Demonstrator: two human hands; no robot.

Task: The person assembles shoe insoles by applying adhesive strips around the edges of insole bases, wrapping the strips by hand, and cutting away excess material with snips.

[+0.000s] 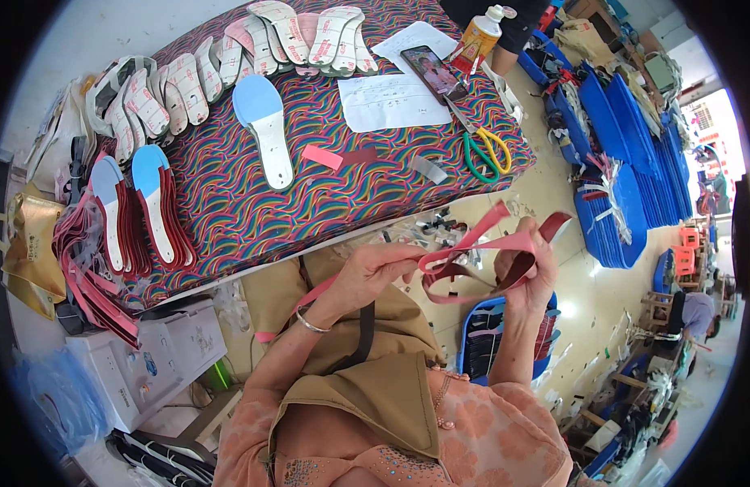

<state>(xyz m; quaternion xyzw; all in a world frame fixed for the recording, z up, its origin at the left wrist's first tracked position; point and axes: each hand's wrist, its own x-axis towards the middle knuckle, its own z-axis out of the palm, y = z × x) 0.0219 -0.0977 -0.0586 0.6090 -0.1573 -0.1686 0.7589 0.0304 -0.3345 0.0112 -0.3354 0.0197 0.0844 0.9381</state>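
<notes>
Both hands gripped a bundle of pink straps (472, 256) in the air below the table edge: the left hand (373, 272) pinched one end between fingers and thumb, while the right hand (530, 272) closed around the looped strips. Behind them stood a table (229, 203) with a wavy multicoloured cloth, bearing a blue-heeled insole (265, 130), green-and-yellow scissors (487, 150), a phone (430, 71) and paper sheets (387, 101).

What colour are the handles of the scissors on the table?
The scissors have one green handle and one yellow; head view shows them.
</notes>
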